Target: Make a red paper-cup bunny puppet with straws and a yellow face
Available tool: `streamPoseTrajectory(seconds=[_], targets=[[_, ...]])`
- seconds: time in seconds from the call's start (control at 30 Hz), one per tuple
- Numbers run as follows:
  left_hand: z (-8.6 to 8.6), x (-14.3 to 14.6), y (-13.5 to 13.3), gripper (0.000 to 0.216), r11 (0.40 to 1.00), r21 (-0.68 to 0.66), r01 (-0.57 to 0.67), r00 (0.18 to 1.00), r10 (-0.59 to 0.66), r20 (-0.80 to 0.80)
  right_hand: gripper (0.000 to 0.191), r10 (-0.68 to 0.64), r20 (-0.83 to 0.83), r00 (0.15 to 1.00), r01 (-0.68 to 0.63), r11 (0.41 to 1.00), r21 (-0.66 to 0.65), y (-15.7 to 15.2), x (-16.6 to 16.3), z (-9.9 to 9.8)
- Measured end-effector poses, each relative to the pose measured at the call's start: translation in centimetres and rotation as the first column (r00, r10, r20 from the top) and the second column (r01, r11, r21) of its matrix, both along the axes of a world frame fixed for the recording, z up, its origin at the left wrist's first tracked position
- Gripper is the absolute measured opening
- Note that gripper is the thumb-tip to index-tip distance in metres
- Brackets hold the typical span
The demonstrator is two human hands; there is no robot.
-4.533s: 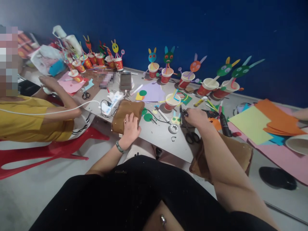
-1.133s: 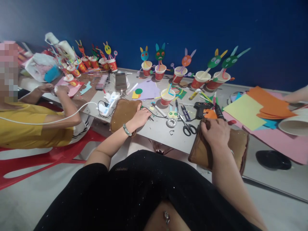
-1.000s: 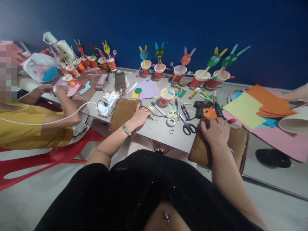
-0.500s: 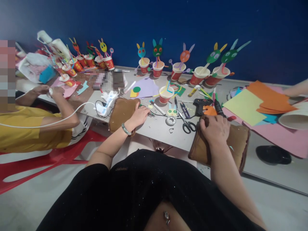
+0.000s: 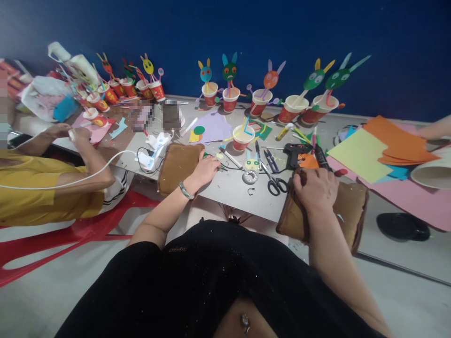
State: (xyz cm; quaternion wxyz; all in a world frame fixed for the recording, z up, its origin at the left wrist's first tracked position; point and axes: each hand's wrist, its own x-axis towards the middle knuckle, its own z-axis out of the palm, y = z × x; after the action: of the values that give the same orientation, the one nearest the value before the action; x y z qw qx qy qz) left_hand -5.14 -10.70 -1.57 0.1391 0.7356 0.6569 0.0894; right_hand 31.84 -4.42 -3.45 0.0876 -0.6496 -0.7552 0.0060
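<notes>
My left hand [image 5: 205, 170] lies at the right edge of a brown pad [image 5: 179, 164], fingers stretched toward the grey table; whatever is under the palm is hidden. A bracelet circles that wrist. My right hand [image 5: 316, 190] rests flat on a second brown pad [image 5: 347, 206], its fingers pointing away from me. Between the hands lie black-handled scissors [image 5: 277, 186], a white ring-shaped tape roll [image 5: 250, 176], thread snips [image 5: 271, 160] and a pale paper rabbit face [image 5: 252, 162]. Just beyond stands a red paper cup [image 5: 243, 138] with coloured strips. A black glue gun [image 5: 293, 155] lies beyond my right hand.
Several cups with paper rabbit figures [image 5: 231, 98] line the blue wall. A white power strip [image 5: 155, 152] sits left, its cable crossing a person in a yellow shirt [image 5: 31, 188]. Coloured paper sheets [image 5: 359, 155] and a black dish [image 5: 401, 226] are right. Another person's arm [image 5: 437, 130] reaches in.
The view has shifted very slightly. Both my hands stay in the same places on the pads.
</notes>
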Motion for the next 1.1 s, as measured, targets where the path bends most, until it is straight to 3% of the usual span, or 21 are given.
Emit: streamPoseTrajectory(seconds=[0.33,0.7,0.8,1.0,1.1], targets=[[-0.6,-0.1,0.0,0.033,1.000,0.007,-0.019,1.000,0.019,-0.010,0.060,-0.056,0.046,0.997,0.060,0.996,-0.072,-0.3,-0.5,0.6],[-0.1,0.3,-0.1,0.033,0.999,-0.014,-0.035,0.999,0.035,0.010,0.060,-0.023,0.038,0.999,0.024,0.999,-0.029,-0.2,-0.2,0.1],[0.4,1.3,0.2,0.035,0.999,-0.005,-0.032,0.999,0.032,0.032,0.056,-0.024,0.030,0.999,0.024,0.999,-0.021,-0.1,-0.2,0.0],[1.5,4.8,2.5,0.031,0.995,-0.012,0.094,0.995,-0.094,0.032,0.058,-0.035,0.051,0.998,0.038,0.998,-0.040,0.0,-0.3,0.0],[1.7,6.2,3.9,0.031,0.997,-0.035,0.067,0.997,-0.066,0.028,0.055,-0.024,0.039,0.999,0.025,0.999,-0.038,-0.1,-0.3,0.1]])
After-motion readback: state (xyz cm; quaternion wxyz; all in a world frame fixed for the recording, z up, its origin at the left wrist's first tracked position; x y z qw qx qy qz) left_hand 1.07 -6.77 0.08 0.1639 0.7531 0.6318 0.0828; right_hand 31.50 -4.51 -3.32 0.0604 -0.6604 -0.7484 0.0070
